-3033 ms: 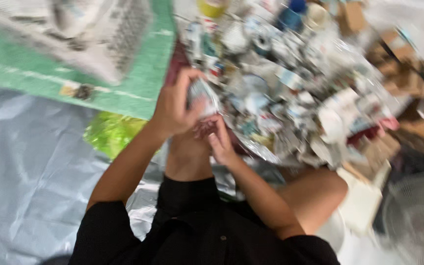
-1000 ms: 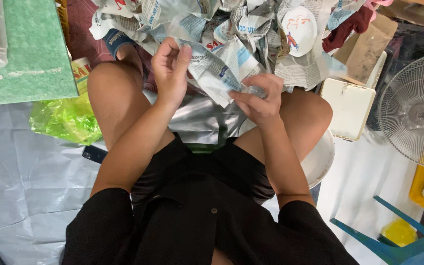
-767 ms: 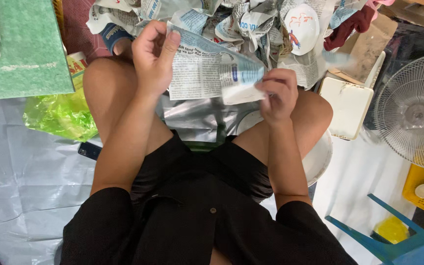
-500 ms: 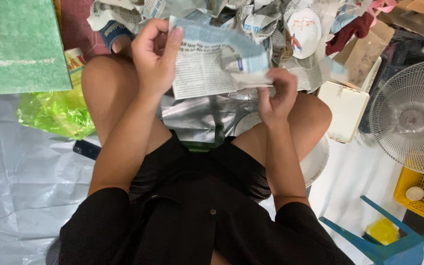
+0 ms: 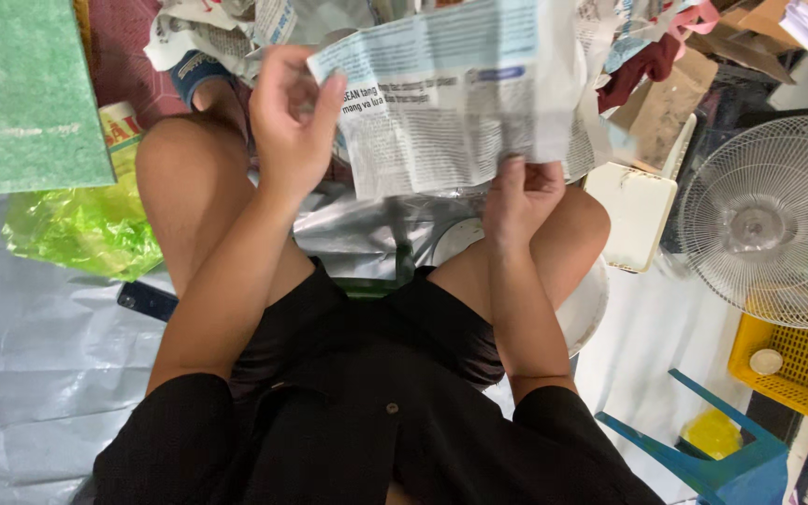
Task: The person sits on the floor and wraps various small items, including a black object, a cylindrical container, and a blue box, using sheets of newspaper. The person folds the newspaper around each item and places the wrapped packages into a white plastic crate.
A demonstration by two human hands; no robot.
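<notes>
seen from my remote feed, a seated person in black holds a sheet of newspaper [image 5: 451,93] spread out above bare knees. the left hand [image 5: 294,122] grips the sheet's left edge, fingers curled over the top and thumb behind it; the right hand [image 5: 521,196] pinches the lower right edge from below. the sheet sits between both hands, raised in front of a heap of crumpled paper [image 5: 254,23] at the top of the view. under the knees lies a silvery plastic sheet [image 5: 357,234]. to the left, a green plastic bag [image 5: 81,229] rests on grey sheeting on the floor, just below a green board [image 5: 21,93], and a dark phone [image 5: 147,301] lies near the left thigh. to the right stand a white box [image 5: 633,215], a white fan [image 5: 778,220], a yellow basket [image 5: 797,365] and a blue plastic chair [image 5: 713,454].
</notes>
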